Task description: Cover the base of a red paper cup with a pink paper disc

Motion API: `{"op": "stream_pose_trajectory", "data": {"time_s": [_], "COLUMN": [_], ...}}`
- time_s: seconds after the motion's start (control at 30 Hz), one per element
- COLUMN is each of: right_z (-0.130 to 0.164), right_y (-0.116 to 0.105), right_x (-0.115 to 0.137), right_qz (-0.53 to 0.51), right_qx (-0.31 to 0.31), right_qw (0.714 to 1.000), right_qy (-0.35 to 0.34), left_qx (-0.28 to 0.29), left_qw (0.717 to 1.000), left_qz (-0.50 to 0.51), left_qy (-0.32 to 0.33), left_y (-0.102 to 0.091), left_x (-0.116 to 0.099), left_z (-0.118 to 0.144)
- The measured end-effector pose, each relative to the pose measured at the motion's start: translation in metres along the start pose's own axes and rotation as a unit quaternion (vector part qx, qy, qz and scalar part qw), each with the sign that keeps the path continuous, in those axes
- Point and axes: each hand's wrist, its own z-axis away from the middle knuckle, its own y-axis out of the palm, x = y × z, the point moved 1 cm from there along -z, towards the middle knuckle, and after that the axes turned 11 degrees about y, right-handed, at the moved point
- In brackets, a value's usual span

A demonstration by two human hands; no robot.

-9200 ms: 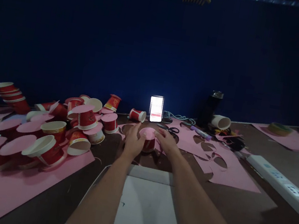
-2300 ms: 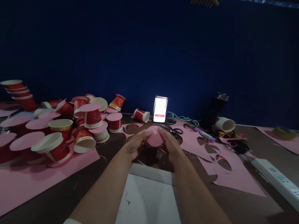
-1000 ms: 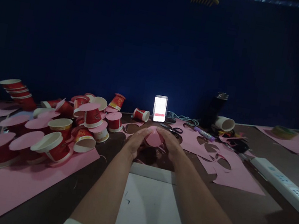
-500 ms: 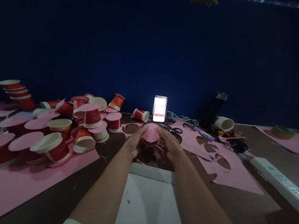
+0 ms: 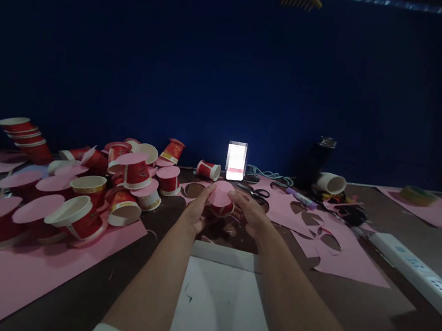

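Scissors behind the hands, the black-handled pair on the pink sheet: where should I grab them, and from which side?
Probably by the black handle loops of the scissors, coming from the right. They lie flat on the cut pink sheet with the loops at the right end and the blades pointing left toward the phone. Both the left hand and right hand hold the paper cup.

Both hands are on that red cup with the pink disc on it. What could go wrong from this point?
The pink disc sits on the small red cup, held between the left hand and right hand; an uneven squeeze might tilt or crease it. The scissors lie just behind the right hand, so a careless reach could catch them. The pile of cups to the left looks loosely heaped; a nudge could topple some.
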Motion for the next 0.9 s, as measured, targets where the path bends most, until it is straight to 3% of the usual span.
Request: {"op": "stream_pose_trajectory", "data": {"time_s": [0.17, 0.4, 0.9], "right_z": [-0.0019, -0.0019, -0.0025], "right_y": [-0.0016, 0.0002, -0.0004], "right_x": [-0.0004, 0.0019, -0.0015], "right_qz": [-0.036, -0.081, -0.050], "right_qx": [0.021, 0.025, 0.042], "right_qw": [0.999, 0.996, 0.998], "right_qy": [0.015, 0.022, -0.002], "left_qx": [0.005, 0.059, 0.074], "left_qw": [1.000, 0.998, 0.996], "left_qz": [0.005, 0.010, -0.010], "left_qy": [0.003, 0.027, 0.044], "left_y": [0.0007, 0.0030, 0.0058], "left_x": [-0.0002, -0.0003, -0.0006], "left_z": [0.0015, 0.0053, 0.0072]}}
